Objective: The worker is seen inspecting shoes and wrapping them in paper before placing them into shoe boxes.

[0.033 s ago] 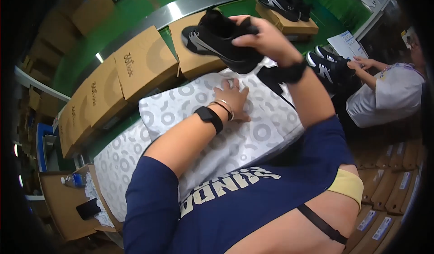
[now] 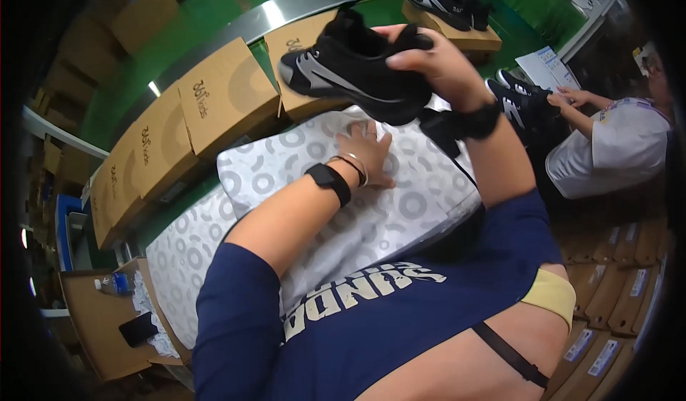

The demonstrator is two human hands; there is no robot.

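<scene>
My right hand (image 2: pixel 446 69) grips a black sneaker (image 2: pixel 357 69) by its heel and ankle opening. The sneaker has grey side stripes and a grey toe, and its toe points left. It is held above white wrapping paper (image 2: pixel 407 201) printed with grey rings and arcs. Fingers spread, my left hand (image 2: pixel 366 154) lies flat on that paper, below the sneaker. A black wristband (image 2: pixel 477 122) circles my right wrist. Beside it is a black piece (image 2: pixel 441 131) that I cannot make out.
Brown shoeboxes (image 2: pixel 229 97) stand in a curved row along the far left. More black sneakers (image 2: pixel 443 4) sit on a box at the back. On the right, a person (image 2: pixel 607 144) works beside other sneakers (image 2: pixel 518 101). A carton (image 2: pixel 93 329) at lower left holds a bottle (image 2: pixel 114 284) and phone (image 2: pixel 139 329).
My right hand has shifted slightly right and down with the sneaker, which shows more of its side now. The left hand stays on the paper in nearly the same place.
</scene>
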